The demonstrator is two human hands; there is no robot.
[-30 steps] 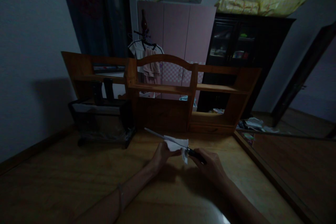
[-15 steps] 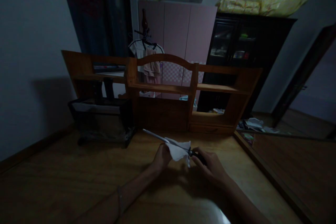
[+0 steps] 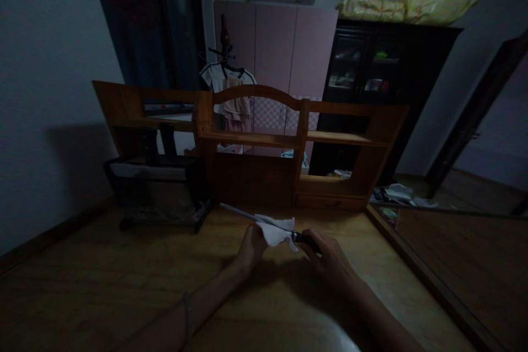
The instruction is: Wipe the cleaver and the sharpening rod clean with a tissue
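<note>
And the white cloth [image 3: 274, 231] now droops over the left hand's [image 3: 252, 245] fingertips, its dangling corner shorter!

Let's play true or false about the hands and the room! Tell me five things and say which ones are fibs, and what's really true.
1. The left hand holds a white cloth or tissue. True.
2. The right hand is empty. False: it grips a black handle.
3. The tool's long thin end sticks out past the white cloth or tissue. True.
4. The tall wardrobe is green. False: it is pink.
5. Yellow bundles lie on top of the dark cabinet. True.
</note>
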